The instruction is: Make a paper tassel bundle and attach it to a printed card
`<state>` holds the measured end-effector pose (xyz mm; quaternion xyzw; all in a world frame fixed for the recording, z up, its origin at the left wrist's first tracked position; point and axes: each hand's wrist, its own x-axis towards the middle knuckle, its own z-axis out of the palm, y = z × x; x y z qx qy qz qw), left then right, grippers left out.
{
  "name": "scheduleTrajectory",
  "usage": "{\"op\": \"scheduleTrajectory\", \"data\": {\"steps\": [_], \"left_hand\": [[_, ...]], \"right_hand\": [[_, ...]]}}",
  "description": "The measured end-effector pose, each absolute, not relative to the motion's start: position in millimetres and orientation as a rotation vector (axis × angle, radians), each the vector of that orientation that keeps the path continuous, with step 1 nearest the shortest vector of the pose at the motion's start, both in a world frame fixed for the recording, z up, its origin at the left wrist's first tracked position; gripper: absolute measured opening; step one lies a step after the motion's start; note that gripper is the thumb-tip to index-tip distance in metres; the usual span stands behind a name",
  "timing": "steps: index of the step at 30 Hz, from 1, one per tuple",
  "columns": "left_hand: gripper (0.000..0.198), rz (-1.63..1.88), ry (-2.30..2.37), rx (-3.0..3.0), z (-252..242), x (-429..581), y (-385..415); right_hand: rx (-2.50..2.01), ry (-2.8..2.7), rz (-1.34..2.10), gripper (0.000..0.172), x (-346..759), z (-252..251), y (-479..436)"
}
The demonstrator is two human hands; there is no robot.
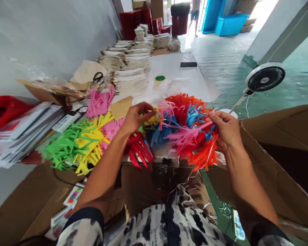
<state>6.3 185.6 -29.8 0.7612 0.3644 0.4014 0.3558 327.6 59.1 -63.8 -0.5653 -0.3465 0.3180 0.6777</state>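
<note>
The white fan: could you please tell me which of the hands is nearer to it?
Right. The right hand is below-left of the white fan; the left hand lies beyond the paper fringes.

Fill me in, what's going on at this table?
A person's left hand and right hand both pinch a multicoloured fringed paper bunch at the near edge of the table. Loose green and yellow fringes lie to the left, pink ones behind them. Farther back sit pale paper stacks, a tape roll and a phone.
</note>
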Motion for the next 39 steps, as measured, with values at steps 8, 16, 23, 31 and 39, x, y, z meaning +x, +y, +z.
{"op": "scheduleTrajectory", "data": {"steps": [8,16,23,31,39], "left_hand": [[0.028,0.649,0.817,2.038,-30.0,9.6,193.3],[0.020,0.608,0.569,2.631,-58.0,15.3,167.6],[0.016,0.485,0.566,3.266,-76.6,48.0,147.2],[0.010,0.850,0.637,2.702,-39.8,30.9,170.2],[0.019,0.502,0.798,2.535,-4.1,15.5,182.8]], "right_hand": [[-1.178,-0.696,0.890,0.030,321.6,-39.7,62.5],[-1.248,-0.688,0.820,0.037,324.6,-52.6,58.2],[-1.278,-0.734,0.792,0.038,321.7,-62.0,58.6],[-1.273,-0.753,0.755,0.036,320.4,-59.3,52.5],[-1.309,-0.812,0.726,0.040,319.8,-63.8,52.8]]}}
